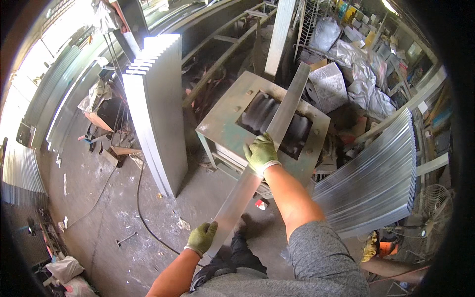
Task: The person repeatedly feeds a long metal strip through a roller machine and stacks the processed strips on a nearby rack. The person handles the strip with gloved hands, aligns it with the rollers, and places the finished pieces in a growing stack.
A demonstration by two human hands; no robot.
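A long flat metal strip (235,203) slants from near my body up across a worn green-grey metal machine (225,116). My left hand (202,237), in a green work glove, grips the strip's near end along its left edge. Farther up, my right hand (261,152), gloved the same way, is closed over the strip by the machine's near edge. The strip's far part lies over an opening in the machine top, where dark, ridged roller-like parts (259,113) show on both sides. Its underside is hidden, as are some of my fingertips.
A tall stack of metal profiles (163,104) stands left of the machine. More long strips (371,180) are stacked at right, near a fan (435,208). A black cable (141,210) and a T-shaped rod (126,239) lie on the floor. Wrapped bundles (363,74) fill the back right.
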